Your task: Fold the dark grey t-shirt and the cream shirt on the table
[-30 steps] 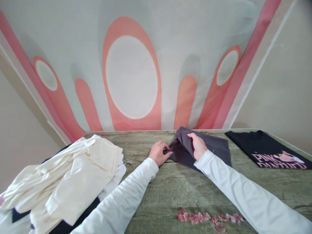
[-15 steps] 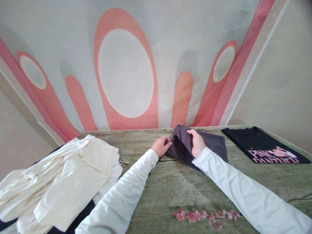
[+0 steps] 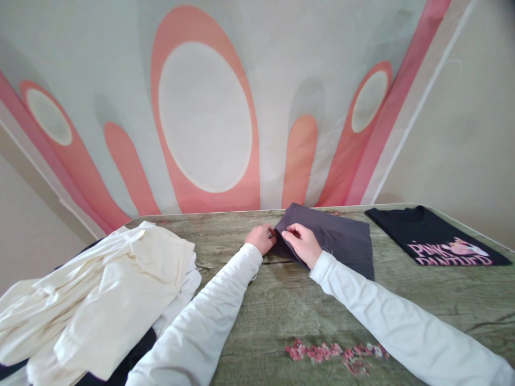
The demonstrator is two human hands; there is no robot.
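A dark grey folded garment [image 3: 336,236] lies flat at the far middle of the wood-grain table [image 3: 281,305]. My left hand [image 3: 261,238] is closed in a pinch on the garment's left edge. My right hand [image 3: 303,242] rests just beside it on the same left edge, fingers curled and gripping the cloth. Both arms wear long white sleeves and reach forward from the near side.
A heap of cream and white clothes [image 3: 100,284] over something dark fills the left of the table. A black T-shirt with pink lettering [image 3: 434,241] lies flat at the far right. A pink floral print [image 3: 333,354] marks the near tabletop. A pink-and-grey patterned backdrop [image 3: 209,118] hangs behind.
My right hand has brought the raised fold of the grey garment down and leftward; the cloth now lies flat. My left hand stayed at the left edge.
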